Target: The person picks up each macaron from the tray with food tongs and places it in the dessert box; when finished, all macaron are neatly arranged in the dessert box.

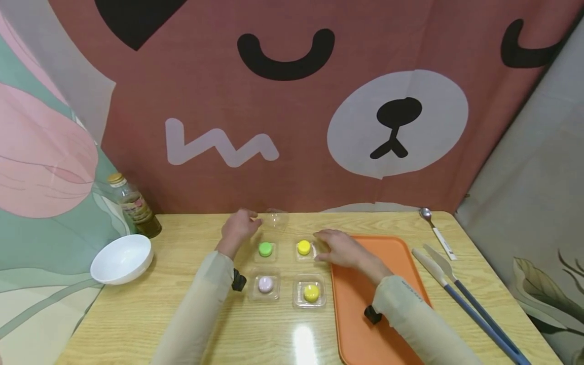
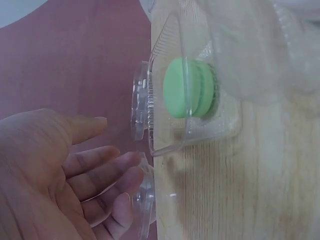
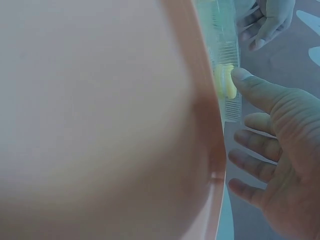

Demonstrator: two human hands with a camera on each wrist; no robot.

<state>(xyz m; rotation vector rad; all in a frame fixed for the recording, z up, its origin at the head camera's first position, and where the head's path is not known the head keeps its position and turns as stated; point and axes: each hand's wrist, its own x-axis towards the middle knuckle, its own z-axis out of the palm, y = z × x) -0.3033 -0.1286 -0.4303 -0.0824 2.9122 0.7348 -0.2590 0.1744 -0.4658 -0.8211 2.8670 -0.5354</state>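
My left hand [image 1: 239,229] is over the back of the table with loosely bent fingers, nothing gripped. Clear plastic lids [image 1: 276,219] are just right of its fingertips; in the left wrist view the fingers overlap one lid [image 2: 145,195]. A green macaron [image 1: 265,249] sits in a clear tub below that hand. My right hand [image 1: 344,248] reaches over the orange tray's left edge, thumb and fingers spread beside a yellow macaron [image 1: 303,247] in its clear tub. Nearer me, a lilac macaron [image 1: 265,284] and another yellow macaron [image 1: 312,293] sit in clear tubs.
An orange tray [image 1: 380,324] lies under my right forearm. To its right are tongs [image 1: 474,309] and a white-handled spoon [image 1: 438,233]. On the left stand a white bowl [image 1: 122,259] and a bottle of dark liquid [image 1: 137,208]. A printed curtain hangs behind the table.
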